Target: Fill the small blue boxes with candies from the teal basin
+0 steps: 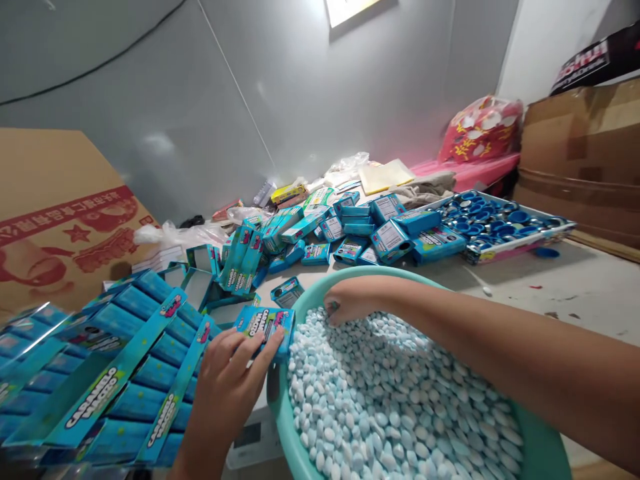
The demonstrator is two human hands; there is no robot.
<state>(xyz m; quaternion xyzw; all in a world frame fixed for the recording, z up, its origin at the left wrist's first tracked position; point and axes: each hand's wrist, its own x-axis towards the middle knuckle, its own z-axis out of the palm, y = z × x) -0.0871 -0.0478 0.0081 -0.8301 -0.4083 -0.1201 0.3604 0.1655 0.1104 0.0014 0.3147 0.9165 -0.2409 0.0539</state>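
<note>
My left hand point(233, 363) grips a small blue candy box point(267, 327) printed "Caramelo Macizo", holding it against the left rim of a turquoise basin point(295, 427). Many small pale blue and white candies point(390, 387) fill the basin. Reaching in from the right, my right hand point(350, 300) is closed, its curled fingers down among the candies near the far rim. What lies inside those fingers is mostly hidden. Display trays point(115, 393) packed with similar blue boxes stand just left of my left hand.
Behind the basin lies a heap of loose blue boxes point(350, 227). A shallow tray point(520, 243) of blue, ring-like pieces sits at the right. Cardboard cartons stand at the left point(60, 220) and right point(580, 153). A red patterned bag point(480, 130) rests at the back.
</note>
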